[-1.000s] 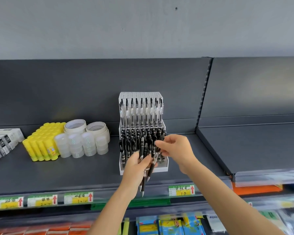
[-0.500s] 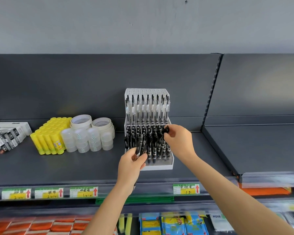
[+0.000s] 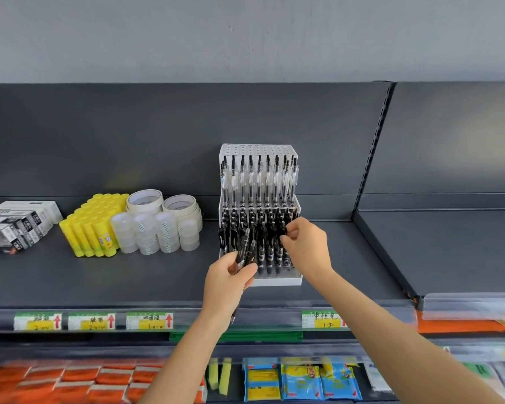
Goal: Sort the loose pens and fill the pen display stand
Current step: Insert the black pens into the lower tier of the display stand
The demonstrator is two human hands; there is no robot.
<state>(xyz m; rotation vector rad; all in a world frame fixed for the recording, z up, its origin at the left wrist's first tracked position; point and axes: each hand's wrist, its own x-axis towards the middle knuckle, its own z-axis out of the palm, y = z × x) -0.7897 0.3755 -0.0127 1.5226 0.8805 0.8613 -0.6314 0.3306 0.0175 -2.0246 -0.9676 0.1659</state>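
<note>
Pen display stand (image 3: pixel 277 280) stands on the grey shelf (image 3: pixel 99 282), right of the tape rolls (image 3: pixel 161 220). Left hand (image 3: pixel 226 282) grips a bundle of loose pens (image 3: pixel 246 249) at its front. Right hand (image 3: pixel 306 246) pinches a black pen (image 3: pixel 284 228) in the lower rows.

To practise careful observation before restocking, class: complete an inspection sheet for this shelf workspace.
Surface: dark grey shelf, carrying stock.
Job's things: white pen stand; clear pens in the upper tier, black pens below.
Clutter: yellow glue sticks, tape rolls and boxes, all left of the stand.
Hands: left hand grips a bundle of loose pens; right hand pinches a black pen at the stand's right side.
Cables: nothing seen.
Surroundings: grey wall; price labels; packets on the lower shelf.
</note>
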